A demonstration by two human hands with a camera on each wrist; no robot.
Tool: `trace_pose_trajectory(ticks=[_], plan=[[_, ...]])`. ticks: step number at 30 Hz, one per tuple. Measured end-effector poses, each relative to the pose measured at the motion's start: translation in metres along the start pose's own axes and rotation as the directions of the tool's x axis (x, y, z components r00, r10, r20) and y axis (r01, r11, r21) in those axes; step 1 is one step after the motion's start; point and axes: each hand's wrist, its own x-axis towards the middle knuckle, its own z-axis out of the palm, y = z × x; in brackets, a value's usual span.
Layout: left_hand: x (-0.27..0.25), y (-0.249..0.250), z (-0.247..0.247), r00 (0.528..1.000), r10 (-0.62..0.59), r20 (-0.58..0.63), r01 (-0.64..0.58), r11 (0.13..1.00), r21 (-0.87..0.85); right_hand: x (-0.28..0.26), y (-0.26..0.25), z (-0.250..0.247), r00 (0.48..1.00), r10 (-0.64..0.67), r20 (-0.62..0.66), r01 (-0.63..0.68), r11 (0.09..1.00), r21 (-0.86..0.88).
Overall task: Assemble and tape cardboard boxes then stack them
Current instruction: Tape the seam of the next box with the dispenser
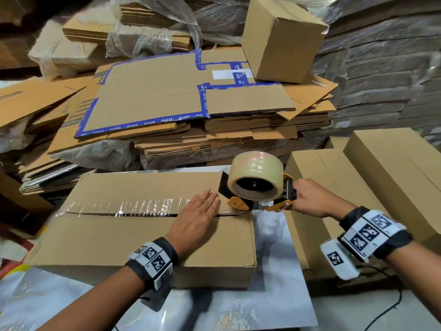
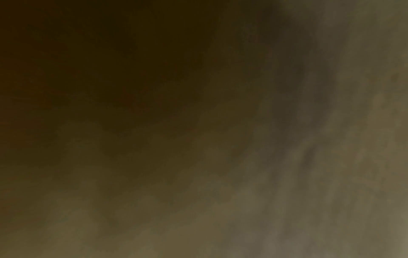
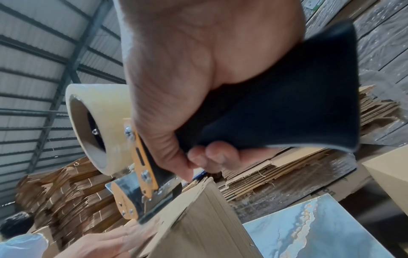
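Note:
A wide, flat cardboard box lies in front of me, with clear tape running along its top seam. My left hand lies flat on the seam near the box's right end, fingers straight. My right hand grips the black handle of an orange tape dispenser carrying a clear tape roll. The dispenser's blade end sits at the box's right edge. The left wrist view is dark and blurred.
Finished long boxes stand at my right. Stacks of flattened cardboard fill the back, with a small closed box on top. A glossy sheet covers the work surface. Another person appears at lower left in the right wrist view.

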Motion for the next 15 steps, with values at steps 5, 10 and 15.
trace_pose_trajectory(ticks=[5,10,15], plan=[[-0.004,-0.006,-0.005,0.996,0.035,0.08,-0.023,0.989,-0.144,0.004,-0.004,0.009,1.0,0.023,-0.015,-0.024,0.997,-0.073],[-0.005,-0.007,-0.011,0.989,0.026,0.142,0.003,0.98,-0.198,0.004,0.001,0.015,0.998,0.058,-0.037,-0.061,0.993,-0.097],[-0.011,-0.017,-0.024,0.993,0.017,0.116,0.017,0.957,-0.29,0.005,-0.002,0.017,0.999,0.033,-0.033,-0.037,0.992,-0.121]])
